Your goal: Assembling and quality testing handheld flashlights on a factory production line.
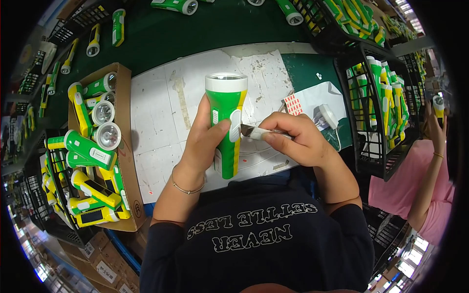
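My left hand (207,139) is wrapped round a green and yellow flashlight (227,105), its thumb on the body beside the pale side switch (235,124). The flashlight stands lens end away from me, with a white ring round the lens. In my right hand (298,136) is a small knife (258,133) with a dark blade and a whitish handle, pinched between thumb and fingers. Its blade meets the flashlight's right edge near the switch; whether it touches I cannot tell. Under both hands lies a worn white board (161,107).
A cardboard box (128,146) heaped with flashlights is at left. Black crates (364,141) of flashlights stand at right. A red-marked sticker sheet (293,104) and a white round corded device (326,117) lie right of the board. At far right, a person in pink (405,180) holds a flashlight.
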Demonstrator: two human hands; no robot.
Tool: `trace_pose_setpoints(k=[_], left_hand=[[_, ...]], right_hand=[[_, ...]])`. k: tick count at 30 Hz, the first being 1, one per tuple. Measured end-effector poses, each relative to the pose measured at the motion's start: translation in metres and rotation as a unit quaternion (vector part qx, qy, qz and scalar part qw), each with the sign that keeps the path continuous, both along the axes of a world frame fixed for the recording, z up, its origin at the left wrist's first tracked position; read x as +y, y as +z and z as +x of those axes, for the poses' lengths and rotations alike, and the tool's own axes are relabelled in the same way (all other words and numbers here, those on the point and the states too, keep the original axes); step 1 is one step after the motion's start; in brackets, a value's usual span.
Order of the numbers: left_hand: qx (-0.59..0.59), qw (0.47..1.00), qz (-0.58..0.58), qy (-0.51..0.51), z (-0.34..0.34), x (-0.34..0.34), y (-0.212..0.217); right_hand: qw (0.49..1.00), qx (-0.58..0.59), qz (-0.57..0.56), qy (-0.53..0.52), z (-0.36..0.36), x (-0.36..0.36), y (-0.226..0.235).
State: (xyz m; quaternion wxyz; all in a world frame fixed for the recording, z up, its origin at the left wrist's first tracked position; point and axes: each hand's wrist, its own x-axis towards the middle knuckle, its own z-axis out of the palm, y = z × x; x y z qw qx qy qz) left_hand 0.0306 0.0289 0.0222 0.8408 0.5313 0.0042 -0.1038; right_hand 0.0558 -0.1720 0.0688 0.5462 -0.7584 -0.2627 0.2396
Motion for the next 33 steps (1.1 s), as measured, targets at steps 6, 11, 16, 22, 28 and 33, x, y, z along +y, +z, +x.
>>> trace_pose_setpoints(k=[6, 11, 16, 22, 28, 33], left_hand=[[-0.034, 0.999, 0.005, -0.042, -0.004, 0.007, -0.003], [-0.022, 0.998, 0.024, -0.058, -0.005, 0.004, 0.008], [-0.056, 0.996, 0.040, -0.053, -0.004, 0.002, 0.008], [-0.092, 0.994, 0.036, -0.036, -0.004, 0.000, 0.007], [-0.122, 0.988, 0.083, -0.036, -0.004, 0.002, 0.006], [-0.138, 0.984, 0.109, -0.029, -0.001, 0.002, 0.007]], right_hand=[[0.997, 0.080, 0.003, 0.021, 0.003, 0.002, 0.005], [0.994, 0.105, 0.013, 0.029, 0.004, 0.006, 0.003], [0.979, 0.194, 0.053, 0.033, 0.006, 0.004, -0.002], [0.964, 0.247, 0.096, 0.034, 0.008, 0.003, -0.008], [0.969, 0.224, 0.099, 0.027, 0.006, 0.004, -0.009], [0.972, 0.216, 0.094, 0.019, 0.007, 0.004, -0.011]])
